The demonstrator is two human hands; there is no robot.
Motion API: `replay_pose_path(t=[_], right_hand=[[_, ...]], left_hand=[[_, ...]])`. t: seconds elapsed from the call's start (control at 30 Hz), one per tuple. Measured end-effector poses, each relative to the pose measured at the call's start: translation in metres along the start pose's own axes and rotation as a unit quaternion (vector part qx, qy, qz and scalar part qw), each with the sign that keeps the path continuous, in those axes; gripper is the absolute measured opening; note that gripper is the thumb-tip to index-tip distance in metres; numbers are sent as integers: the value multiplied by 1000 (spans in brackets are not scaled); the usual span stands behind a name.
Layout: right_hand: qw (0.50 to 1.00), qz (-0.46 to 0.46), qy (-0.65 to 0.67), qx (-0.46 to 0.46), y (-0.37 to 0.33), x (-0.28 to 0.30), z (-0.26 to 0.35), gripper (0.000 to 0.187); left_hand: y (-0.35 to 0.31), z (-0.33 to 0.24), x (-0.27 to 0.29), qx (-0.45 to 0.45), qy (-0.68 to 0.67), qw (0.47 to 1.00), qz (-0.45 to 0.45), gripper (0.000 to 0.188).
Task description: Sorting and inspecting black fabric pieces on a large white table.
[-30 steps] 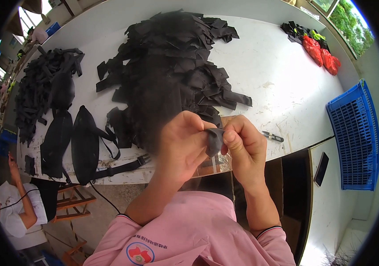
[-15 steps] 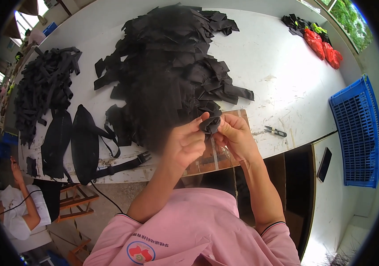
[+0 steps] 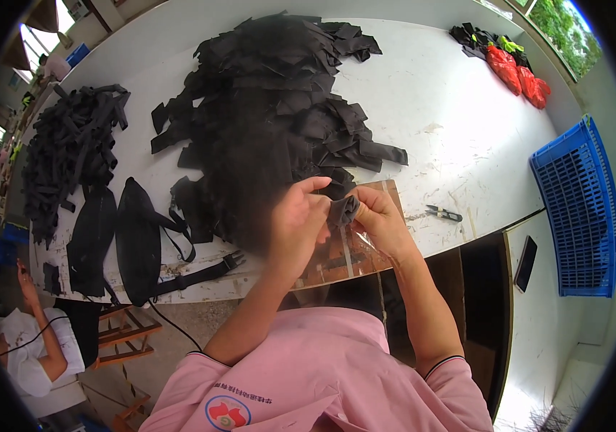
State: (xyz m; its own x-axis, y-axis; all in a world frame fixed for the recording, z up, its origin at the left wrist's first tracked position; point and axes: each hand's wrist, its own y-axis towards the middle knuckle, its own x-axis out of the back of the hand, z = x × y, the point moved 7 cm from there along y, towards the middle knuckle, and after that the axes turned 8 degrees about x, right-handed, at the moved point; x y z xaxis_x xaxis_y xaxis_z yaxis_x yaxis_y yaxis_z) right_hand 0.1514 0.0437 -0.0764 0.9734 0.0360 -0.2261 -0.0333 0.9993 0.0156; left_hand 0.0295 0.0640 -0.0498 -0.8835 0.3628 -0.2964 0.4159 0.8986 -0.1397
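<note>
Between my hands is a small piece of dark fabric [image 3: 344, 210], folded or rolled, with an opening showing at its end. My right hand [image 3: 383, 222] pinches its right side between thumb and fingers. On the other side, my left hand [image 3: 299, 225] holds the piece too, its index finger stretched out above and other fingertips partly hidden. Both hands hover over a brown board [image 3: 333, 270] at the table's near edge. Just beyond lies a large heap of black fabric pieces [image 3: 308, 108], part of it smeared by a dark blur. Thread snips [image 3: 443, 213] rest right of my right hand.
Left on the white table [image 3: 423, 93] are a pile of dark strips [image 3: 74, 137] and black pouches [image 3: 137, 237] with a buckled strap [image 3: 200, 273]. Red plastic bags [image 3: 516, 72] lie far right. A blue basket [image 3: 580, 209] and a phone [image 3: 527, 263] are at right. A person [image 3: 38, 353] sits at left.
My left hand has shifted slightly, its index finger now lifted off the fabric's top edge. The fabric piece is turned and sits a little lower. The whole view has shifted slightly.
</note>
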Motion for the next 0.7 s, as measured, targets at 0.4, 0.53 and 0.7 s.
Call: replay_pose_path(t=[0.4,0.53,0.7], right_hand=[[713,28,-638,289,-17,-51,107,32],[818,5,-494,293,-20,-20,43,30],[828,9,-496,263,-18,-21,48,25]], left_hand=[[-16,-38,9,-201,-55,978,-30,13],[-11,18,12,-94,-2,995,23,14],[-2,-22,-14,-121,-77,983,110,16]])
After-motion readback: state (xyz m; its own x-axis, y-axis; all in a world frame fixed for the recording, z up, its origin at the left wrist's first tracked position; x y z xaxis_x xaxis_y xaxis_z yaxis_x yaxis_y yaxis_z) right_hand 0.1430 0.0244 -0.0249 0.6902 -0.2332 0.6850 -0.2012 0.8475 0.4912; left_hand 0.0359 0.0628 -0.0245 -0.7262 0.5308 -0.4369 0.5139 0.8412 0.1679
